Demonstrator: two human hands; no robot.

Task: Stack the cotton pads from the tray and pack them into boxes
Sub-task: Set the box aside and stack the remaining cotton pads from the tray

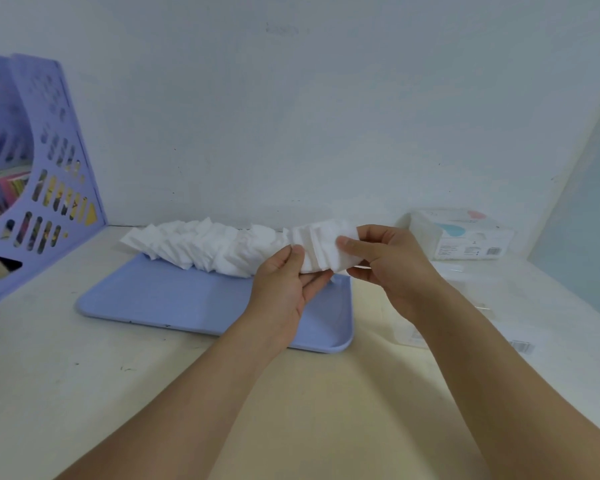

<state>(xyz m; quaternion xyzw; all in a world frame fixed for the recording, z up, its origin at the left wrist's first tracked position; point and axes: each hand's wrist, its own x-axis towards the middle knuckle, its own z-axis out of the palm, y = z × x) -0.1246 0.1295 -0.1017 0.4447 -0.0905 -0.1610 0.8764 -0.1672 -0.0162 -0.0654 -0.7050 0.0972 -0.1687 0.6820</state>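
**padfan_22:** Head view, only one we've got. We're mid-stacking, I'd say: our left hand (284, 289) and right hand (388, 268) are squaring up a small bunch of cotton pads (323, 251) just above the far right corner of the blue tray (160, 299). Left fingers (297, 252) are curled in against the bunch's left end, right thumb and fingers clamped on its right end.

**benchrat:** And the rest? We see a long slumped row of loose pads (201, 247) lying along the tray's far edge (some spilling off the left end onto the bench (84, 393)).

**padfan_22:** Yep, so loads left, we reckon. Next move probably calls for tightening the bunch so the edges line up, then carrying it right to the box (465, 237) by the wall. Can't tell if that one's open. There's something clear nearer us too, too faint to call.

**benchrat:** Purple file rack (39, 174) far left, not involved.
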